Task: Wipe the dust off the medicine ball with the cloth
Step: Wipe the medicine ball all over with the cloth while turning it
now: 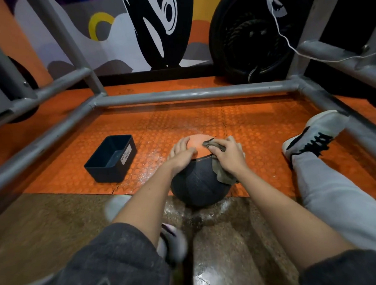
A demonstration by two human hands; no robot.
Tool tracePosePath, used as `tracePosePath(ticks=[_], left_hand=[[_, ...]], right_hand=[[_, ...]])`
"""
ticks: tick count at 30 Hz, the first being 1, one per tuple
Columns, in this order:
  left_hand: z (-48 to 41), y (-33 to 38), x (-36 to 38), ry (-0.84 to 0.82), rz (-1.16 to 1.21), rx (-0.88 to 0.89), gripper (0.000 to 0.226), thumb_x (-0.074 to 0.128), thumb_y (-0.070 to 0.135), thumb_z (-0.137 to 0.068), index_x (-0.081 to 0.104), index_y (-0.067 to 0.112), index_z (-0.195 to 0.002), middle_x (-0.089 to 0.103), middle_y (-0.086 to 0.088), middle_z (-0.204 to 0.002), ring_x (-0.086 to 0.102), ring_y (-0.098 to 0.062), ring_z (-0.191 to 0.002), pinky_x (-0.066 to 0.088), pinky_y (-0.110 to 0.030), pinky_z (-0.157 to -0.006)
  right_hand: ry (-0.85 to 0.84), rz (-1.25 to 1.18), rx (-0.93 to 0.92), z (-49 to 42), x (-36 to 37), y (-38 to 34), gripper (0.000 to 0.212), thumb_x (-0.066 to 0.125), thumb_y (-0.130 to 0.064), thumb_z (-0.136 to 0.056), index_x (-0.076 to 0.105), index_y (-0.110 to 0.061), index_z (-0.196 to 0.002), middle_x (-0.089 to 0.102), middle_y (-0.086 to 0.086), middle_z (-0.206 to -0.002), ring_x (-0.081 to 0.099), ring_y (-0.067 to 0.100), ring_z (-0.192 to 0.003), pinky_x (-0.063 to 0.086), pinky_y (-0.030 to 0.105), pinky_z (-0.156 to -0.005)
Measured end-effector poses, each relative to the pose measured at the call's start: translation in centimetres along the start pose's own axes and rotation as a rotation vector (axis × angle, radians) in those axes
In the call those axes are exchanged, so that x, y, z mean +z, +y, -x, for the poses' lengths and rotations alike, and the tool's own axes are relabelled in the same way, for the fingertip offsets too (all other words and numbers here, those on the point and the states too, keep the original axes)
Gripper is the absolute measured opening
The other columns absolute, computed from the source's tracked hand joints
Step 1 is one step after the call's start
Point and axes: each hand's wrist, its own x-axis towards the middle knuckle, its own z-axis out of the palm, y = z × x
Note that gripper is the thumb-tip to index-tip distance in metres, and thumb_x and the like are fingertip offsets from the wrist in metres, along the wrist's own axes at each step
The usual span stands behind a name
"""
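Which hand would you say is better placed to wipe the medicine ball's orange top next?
The right. The right hand holds the cloth against the medicine ball, at the edge of its orange panel; the left hand lies bare on the other side, likely steadying it.

A dark plastic bin (111, 159) sits on orange studded matting (203, 119) inside a grey tube frame (189, 95).

one medicine ball (198, 185), one cloth (224, 174), one bin (107, 175)
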Motion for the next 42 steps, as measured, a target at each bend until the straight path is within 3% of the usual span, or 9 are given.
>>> tracePosePath(ticks=[7, 12, 16, 23, 25, 31, 37, 40, 42], left_hand=[[1.0, 0.3, -2.2, -0.074, -0.372, 0.083, 0.108, 0.076, 0.056, -0.067, 0.013, 0.022, -0.148, 0.017, -0.003, -0.146, 0.016, -0.029, -0.136, 0.018, -0.046, -0.111], [-0.1, -0.4, -2.8, -0.092, -0.548, 0.278, 0.122, 0.075, 0.068, -0.055, 0.011, 0.022, -0.147, 0.013, 0.004, -0.150, 0.006, -0.018, -0.142, -0.005, -0.048, -0.115], [-0.9, -1.3, -2.4, -0.158, -0.576, 0.359, 0.124, 0.074, 0.071, -0.054, 0.008, 0.022, -0.147, 0.011, 0.004, -0.149, 0.009, -0.020, -0.141, -0.003, -0.050, -0.113], [-1.5, -1.4, -4.0, -0.225, -0.609, 0.361, 0.118, 0.072, 0.070, -0.057, 0.012, 0.022, -0.146, 0.016, 0.005, -0.144, 0.015, -0.021, -0.138, 0.000, -0.054, -0.113], [-1.4, -1.4, -4.0, -0.198, -0.620, 0.355, 0.117, 0.071, 0.070, -0.058, 0.013, 0.022, -0.147, 0.018, 0.004, -0.145, 0.018, -0.021, -0.138, 0.002, -0.054, -0.113], [-1.9, -0.7, -5.4, -0.285, -0.768, 0.378, 0.119, 0.070, 0.071, -0.059, 0.008, 0.020, -0.147, 0.016, 0.003, -0.144, 0.017, -0.023, -0.138, 0.001, -0.052, -0.113], [-2.5, 0.0, -4.7, -0.338, -0.688, 0.421, 0.118, 0.072, 0.067, -0.060, 0.007, 0.024, -0.148, 0.010, 0.007, -0.149, 0.011, -0.019, -0.140, -0.003, -0.052, -0.113], [-2.9, 0.2, -4.4, -0.331, -0.630, 0.417, 0.117, 0.075, 0.064, -0.059, 0.007, 0.027, -0.147, 0.009, 0.009, -0.150, 0.011, -0.017, -0.140, -0.002, -0.051, -0.112], [-3.3, 0.0, -4.8, -0.349, -0.612, 0.421, 0.118, 0.077, 0.061, -0.058, 0.007, 0.029, -0.148, 0.008, 0.010, -0.151, 0.009, -0.017, -0.141, -0.004, -0.051, -0.112]], right_hand=[[0.022, 0.015, 0.010, 0.6, -0.1, -0.5, 0.026, 0.054, -0.038, -0.094, 0.065, -0.032, -0.117, 0.048, 0.004, -0.111, 0.039, 0.030, -0.116, 0.030, 0.045, -0.095], [0.080, 0.174, -0.119, 4.9, 1.0, -1.1, 0.025, 0.052, -0.035, -0.095, 0.064, -0.030, -0.117, 0.047, -0.003, -0.111, 0.037, 0.022, -0.107, 0.024, 0.032, -0.081], [0.124, 0.219, -0.191, 4.6, 1.2, 0.2, 0.023, 0.052, -0.037, -0.094, 0.068, -0.030, -0.109, 0.049, -0.004, -0.104, 0.038, 0.019, -0.100, 0.019, 0.031, -0.075], [0.140, -0.117, 0.110, -1.7, 0.4, 2.6, 0.022, 0.057, -0.021, -0.094, 0.070, -0.016, -0.111, 0.054, 0.005, -0.101, 0.053, 0.028, -0.103, 0.040, 0.024, -0.087], [0.214, -0.026, 0.053, 0.1, 1.6, 1.7, 0.021, 0.057, -0.027, -0.094, 0.070, -0.020, -0.109, 0.052, 0.000, -0.100, 0.048, 0.025, -0.105, 0.036, 0.036, -0.090], [0.285, 0.083, -0.207, 3.9, 3.4, -0.1, 0.023, 0.055, -0.036, -0.087, 0.071, -0.027, -0.099, 0.053, -0.005, -0.098, 0.040, 0.015, -0.095, 0.022, 0.030, -0.076], [0.179, -0.145, 0.141, -3.2, 0.3, 3.5, 0.023, 0.059, -0.021, -0.092, 0.070, -0.013, -0.111, 0.057, 0.006, -0.102, 0.055, 0.029, -0.107, 0.037, 0.026, -0.086], [0.325, -0.008, 0.045, 0.6, 1.9, 1.9, 0.023, 0.058, -0.031, -0.092, 0.072, -0.020, -0.106, 0.055, -0.001, -0.098, 0.051, 0.026, -0.098, 0.040, 0.038, -0.085], [0.415, -0.002, -0.108, 4.2, 3.4, 0.3, 0.024, 0.057, -0.036, -0.088, 0.072, -0.022, -0.100, 0.051, -0.009, -0.091, 0.046, 0.018, -0.088, 0.034, 0.033, -0.077]])
